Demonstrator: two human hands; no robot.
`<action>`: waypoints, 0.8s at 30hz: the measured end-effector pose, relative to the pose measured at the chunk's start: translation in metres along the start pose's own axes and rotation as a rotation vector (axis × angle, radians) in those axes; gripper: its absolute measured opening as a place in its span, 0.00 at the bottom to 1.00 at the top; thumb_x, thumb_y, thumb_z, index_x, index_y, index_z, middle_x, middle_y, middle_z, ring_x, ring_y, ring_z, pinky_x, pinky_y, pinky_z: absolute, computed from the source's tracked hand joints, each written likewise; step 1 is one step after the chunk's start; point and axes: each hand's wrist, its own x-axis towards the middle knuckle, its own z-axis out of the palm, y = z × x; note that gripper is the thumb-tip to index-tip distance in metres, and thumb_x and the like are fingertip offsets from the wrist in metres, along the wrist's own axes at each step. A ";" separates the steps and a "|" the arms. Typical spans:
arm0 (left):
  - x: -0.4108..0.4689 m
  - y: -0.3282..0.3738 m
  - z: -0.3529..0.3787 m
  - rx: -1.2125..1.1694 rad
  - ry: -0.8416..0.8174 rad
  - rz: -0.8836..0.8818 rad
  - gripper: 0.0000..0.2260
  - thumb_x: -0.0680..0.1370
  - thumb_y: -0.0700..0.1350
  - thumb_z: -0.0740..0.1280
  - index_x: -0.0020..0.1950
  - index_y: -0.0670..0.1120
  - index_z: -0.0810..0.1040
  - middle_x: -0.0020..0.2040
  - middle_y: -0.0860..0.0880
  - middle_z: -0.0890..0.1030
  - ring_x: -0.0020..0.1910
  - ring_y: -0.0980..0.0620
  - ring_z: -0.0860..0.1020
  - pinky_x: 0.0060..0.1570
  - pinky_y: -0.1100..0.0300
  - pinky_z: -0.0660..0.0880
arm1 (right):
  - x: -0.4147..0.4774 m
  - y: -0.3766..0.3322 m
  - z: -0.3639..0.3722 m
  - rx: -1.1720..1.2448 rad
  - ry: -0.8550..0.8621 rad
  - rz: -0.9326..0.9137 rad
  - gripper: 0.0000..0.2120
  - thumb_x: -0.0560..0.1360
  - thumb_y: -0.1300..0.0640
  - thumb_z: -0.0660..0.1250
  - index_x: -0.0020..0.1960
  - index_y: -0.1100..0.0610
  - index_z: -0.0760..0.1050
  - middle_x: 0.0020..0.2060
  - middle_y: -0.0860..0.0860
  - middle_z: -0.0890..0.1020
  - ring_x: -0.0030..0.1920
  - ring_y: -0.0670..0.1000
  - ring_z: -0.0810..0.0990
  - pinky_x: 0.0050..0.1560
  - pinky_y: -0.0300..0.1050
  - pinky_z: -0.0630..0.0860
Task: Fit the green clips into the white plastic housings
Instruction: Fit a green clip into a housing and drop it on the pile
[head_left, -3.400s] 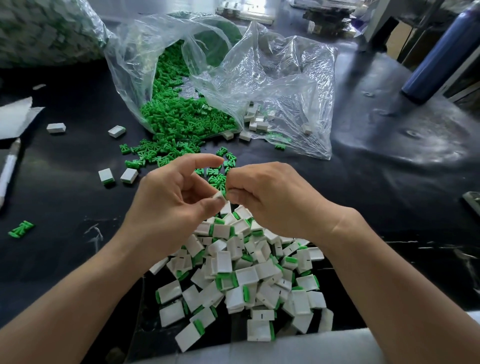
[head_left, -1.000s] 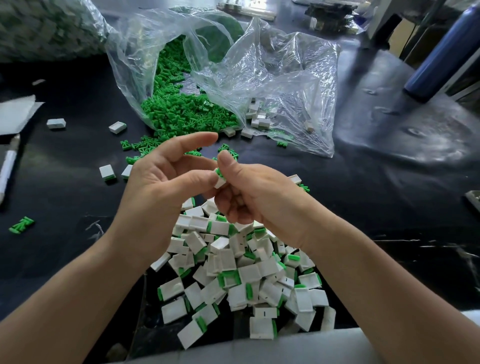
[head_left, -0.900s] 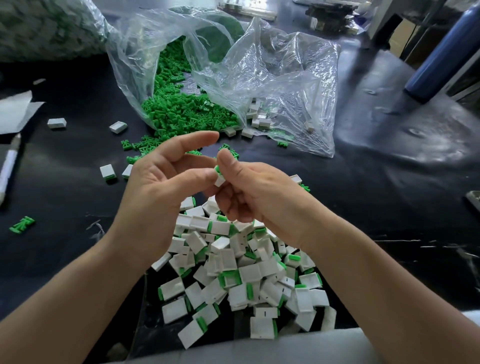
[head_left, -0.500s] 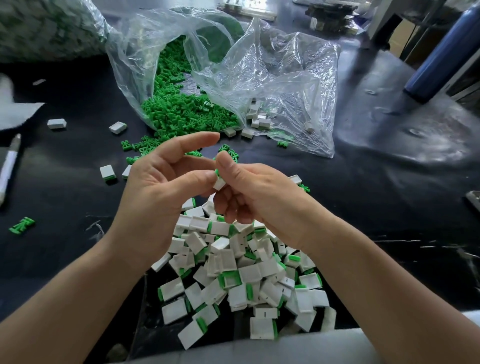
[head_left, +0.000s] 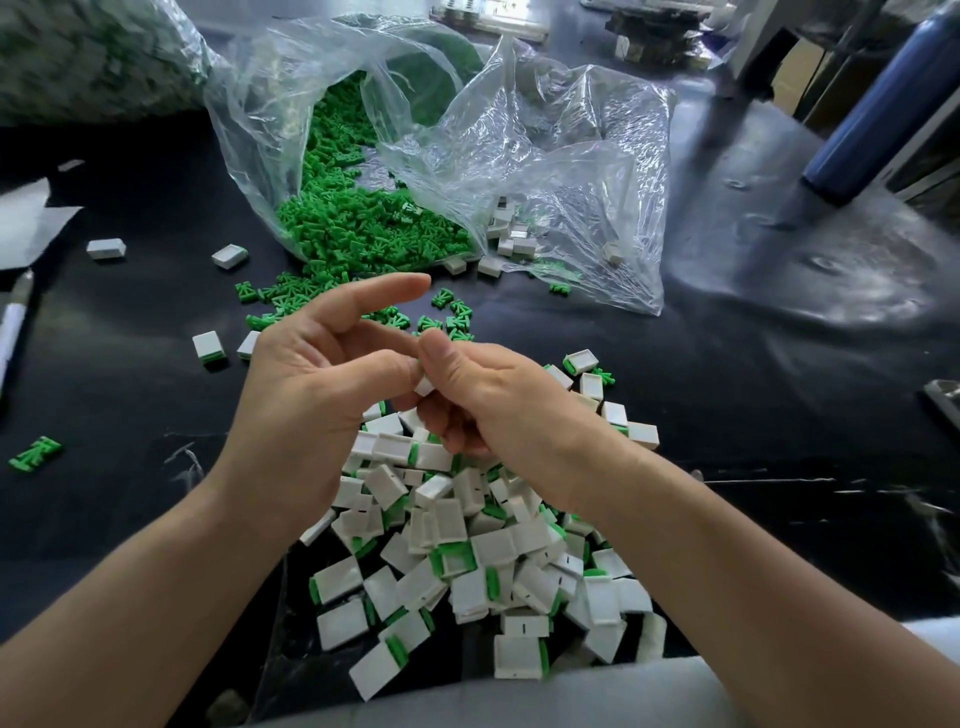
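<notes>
My left hand (head_left: 317, 395) and my right hand (head_left: 498, 400) meet above a heap of white housings with green clips in them (head_left: 483, 551). Between the two thumbs and fingers both hands pinch one small white housing (head_left: 425, 385); only its corner shows. Whether a green clip sits in it I cannot tell. My left index finger sticks out straight. Loose green clips (head_left: 363, 234) spill from a clear plastic bag (head_left: 545, 171) behind the hands.
Single white housings (head_left: 209, 346) (head_left: 229, 255) (head_left: 106, 248) lie on the black table at the left, with a green clip (head_left: 35, 454) and a pen (head_left: 11, 332). A blue bottle (head_left: 878, 104) stands at the far right. A second full bag (head_left: 88, 57) is at the far left.
Since 3.4 s ago both hands rose a little above the heap and keep pinching the housing. The green clip seen between the thumbs earlier is now hidden by the fingers.
</notes>
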 end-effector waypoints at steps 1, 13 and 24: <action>0.000 0.000 0.001 -0.003 -0.006 0.004 0.21 0.58 0.40 0.69 0.51 0.49 0.80 0.34 0.46 0.83 0.31 0.42 0.78 0.34 0.51 0.78 | 0.000 0.000 0.001 -0.015 0.015 -0.006 0.18 0.81 0.51 0.51 0.37 0.57 0.69 0.27 0.44 0.69 0.23 0.39 0.67 0.26 0.29 0.63; 0.000 -0.002 0.001 -0.033 0.028 -0.002 0.20 0.58 0.35 0.68 0.47 0.51 0.82 0.34 0.47 0.83 0.33 0.50 0.80 0.38 0.61 0.78 | 0.003 0.001 0.005 -0.288 0.136 -0.084 0.15 0.81 0.50 0.50 0.43 0.54 0.70 0.30 0.41 0.66 0.31 0.40 0.65 0.34 0.37 0.60; -0.001 0.001 0.004 -0.078 -0.008 -0.025 0.17 0.65 0.34 0.64 0.51 0.45 0.79 0.33 0.47 0.83 0.30 0.46 0.79 0.35 0.59 0.76 | 0.003 0.003 -0.001 -0.154 0.108 -0.115 0.20 0.80 0.48 0.51 0.34 0.54 0.68 0.28 0.44 0.70 0.30 0.43 0.66 0.38 0.41 0.64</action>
